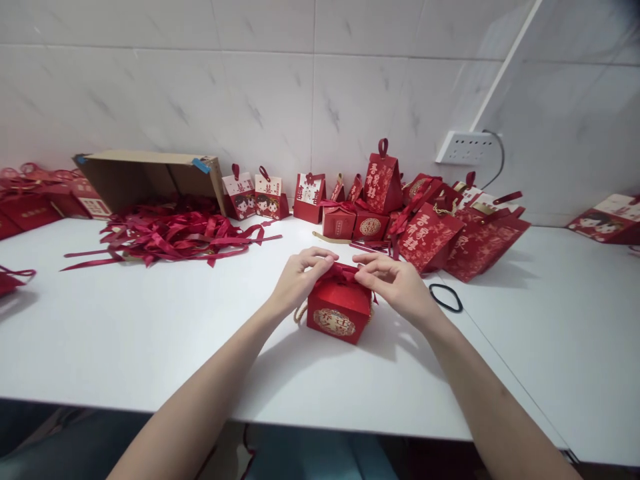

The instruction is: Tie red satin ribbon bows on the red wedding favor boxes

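A small red gift box [334,313] with a gold round emblem stands upright on the white table, in front of me. Across its top lies a dark red ribbon [345,272], tied in what looks like a bow. My left hand [304,277] pinches the ribbon at the box's upper left, thumb and fingertips together. On the other side, my right hand [387,280] has its thumb and fingers closed on the ribbon's right part. A twisted cord handle shows low on both sides of the box. The knot is partly hidden by my fingers.
A cardboard box [150,159] lies on its side, red ribbons [175,233] spilling from it. Several finished gift boxes [384,180] line the tiled wall, with more at far left and far right. A black band [446,298] lies right of my hand. A power strip [467,148] hangs above.
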Tool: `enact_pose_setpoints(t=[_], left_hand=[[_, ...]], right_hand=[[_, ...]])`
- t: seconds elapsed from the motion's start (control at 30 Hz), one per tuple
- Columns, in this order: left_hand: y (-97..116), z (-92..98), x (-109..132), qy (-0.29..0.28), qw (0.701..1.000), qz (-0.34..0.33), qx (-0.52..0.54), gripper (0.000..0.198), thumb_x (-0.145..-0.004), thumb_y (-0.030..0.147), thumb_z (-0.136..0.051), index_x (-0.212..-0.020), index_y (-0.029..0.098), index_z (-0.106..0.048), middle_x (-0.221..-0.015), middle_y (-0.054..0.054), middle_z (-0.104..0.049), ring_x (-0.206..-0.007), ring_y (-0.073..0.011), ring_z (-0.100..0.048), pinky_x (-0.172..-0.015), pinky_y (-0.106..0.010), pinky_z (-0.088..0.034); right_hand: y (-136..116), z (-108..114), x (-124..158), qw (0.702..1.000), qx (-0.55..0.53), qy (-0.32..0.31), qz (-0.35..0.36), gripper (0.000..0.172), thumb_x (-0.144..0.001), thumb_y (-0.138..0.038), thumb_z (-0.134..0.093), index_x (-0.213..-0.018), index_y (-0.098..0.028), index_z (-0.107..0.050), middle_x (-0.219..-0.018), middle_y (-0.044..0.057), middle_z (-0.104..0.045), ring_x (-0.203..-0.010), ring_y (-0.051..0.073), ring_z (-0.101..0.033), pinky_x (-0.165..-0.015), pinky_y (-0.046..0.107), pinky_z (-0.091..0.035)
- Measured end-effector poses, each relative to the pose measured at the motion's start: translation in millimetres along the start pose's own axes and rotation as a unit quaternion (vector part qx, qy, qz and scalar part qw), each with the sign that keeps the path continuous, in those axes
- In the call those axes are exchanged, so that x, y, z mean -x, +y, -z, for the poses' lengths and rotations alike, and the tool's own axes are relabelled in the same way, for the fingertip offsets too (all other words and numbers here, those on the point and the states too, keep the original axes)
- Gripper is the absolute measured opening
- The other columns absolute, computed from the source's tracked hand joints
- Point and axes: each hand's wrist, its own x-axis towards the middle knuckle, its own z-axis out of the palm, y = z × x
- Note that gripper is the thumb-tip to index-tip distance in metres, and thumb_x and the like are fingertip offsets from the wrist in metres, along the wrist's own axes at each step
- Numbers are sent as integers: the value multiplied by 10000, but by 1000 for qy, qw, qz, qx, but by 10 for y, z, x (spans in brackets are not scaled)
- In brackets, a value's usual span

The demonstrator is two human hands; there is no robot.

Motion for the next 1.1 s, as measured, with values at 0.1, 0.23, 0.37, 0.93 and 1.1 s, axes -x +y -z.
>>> enact_pose_setpoints(t=[0.1,0.23,0.37,0.93,1.1], left_hand=[[27,32,-11,10,998,-23,-52,278,-822,314,-513,-633,189,-672,-935,-53,-642,-910,-192,-580,-904,-376,-406],[63,60,-8,39,988,-53,-143,225,-832,268,-509,-683,190,-658,-910,-48,-615,-927,-188,-554,-903,-374,-405],[62,41,3,58,976,-84,-192,181,-821,248,-532,-679,178,-620,-891,-48,-527,-859,-158,-524,-823,-322,-438],[49,21,98,56,957,-166,-232,175,-810,239,-497,-650,197,-440,-592,16,-526,-549,-111,-473,-551,-252,-398],[67,23,99,35,969,-129,-206,165,-810,228,-478,-651,201,-444,-648,-7,-580,-639,-142,-545,-657,-292,-442]], right_hand=[[-33,49,1,999,-27,-15,-24,172,-685,-340,-643,-639,-175,-654,-1122,105,-592,-1032,246,-564,-801,366,-486],[-43,100,15,999,-13,-38,-6,154,-676,-315,-640,-601,-181,-627,-1161,101,-549,-1143,259,-486,-921,404,-418],[4,183,7,997,17,-72,5,145,-687,-259,-614,-568,-187,-574,-1196,79,-508,-1224,239,-407,-1028,418,-307],[-56,144,48,990,99,-102,-12,205,-706,-333,-640,-617,-184,-531,-1230,79,-503,-1114,230,-514,-973,407,-360],[-46,150,56,992,87,-94,1,133,-725,-297,-615,-682,-193,-543,-1217,85,-517,-1139,227,-493,-993,429,-334]])
